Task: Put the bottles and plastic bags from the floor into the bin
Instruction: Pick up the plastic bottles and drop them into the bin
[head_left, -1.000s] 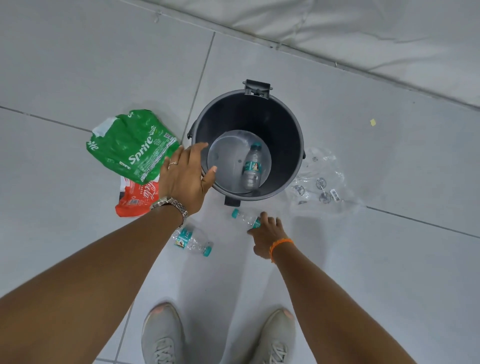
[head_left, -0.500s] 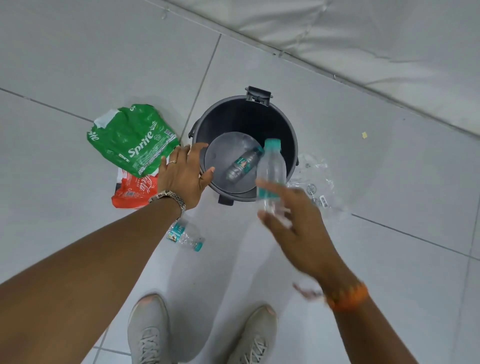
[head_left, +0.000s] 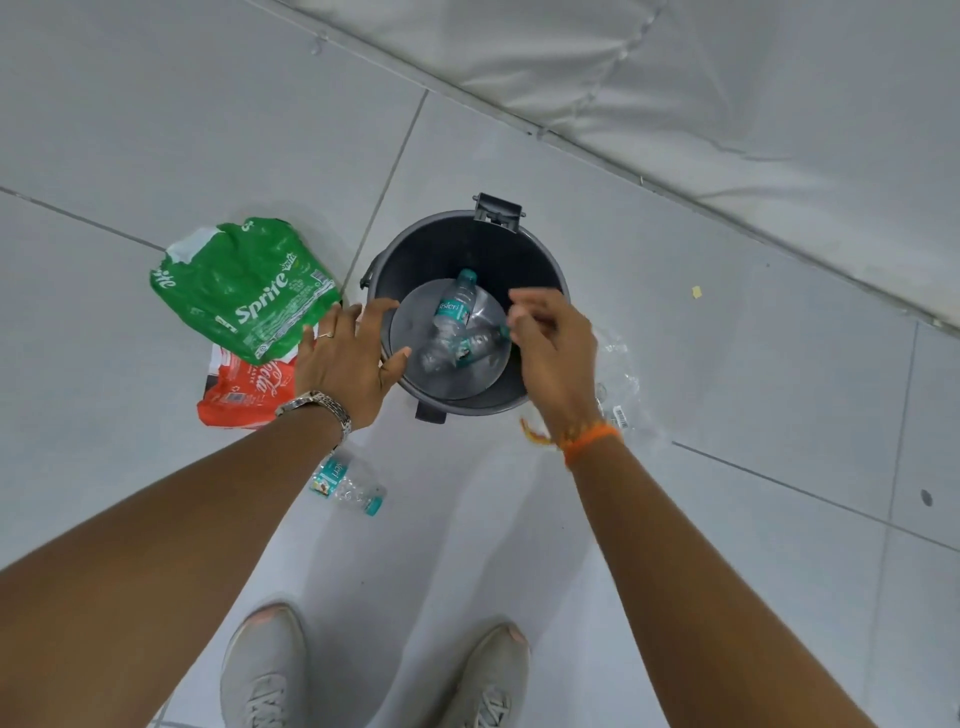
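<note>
A round dark grey bin (head_left: 535, 260) stands on the tiled floor. Two clear bottles with teal labels lie inside it, one (head_left: 454, 306) pointing up, the other (head_left: 475, 345) across below it. My left hand (head_left: 345, 358) rests on the bin's left rim, fingers spread. My right hand (head_left: 553, 348) hovers over the right rim, fingers loose and empty. A third clear bottle (head_left: 345, 483) lies on the floor under my left wrist. A green Sprite plastic bag (head_left: 244, 291) and a red Coca-Cola bag (head_left: 244, 387) lie left of the bin. A clear plastic bag (head_left: 621, 384) lies right of it.
My two grey shoes (head_left: 265, 670) stand at the bottom of the view. A white padded wall or mat (head_left: 727, 93) runs across the top right. A small yellow scrap (head_left: 696, 292) lies on the tiles right of the bin.
My right hand picked a bottle off the floor, raised it over the bin and released it; the bottle now lies inside with the first one. My left hand stayed on the rim.
</note>
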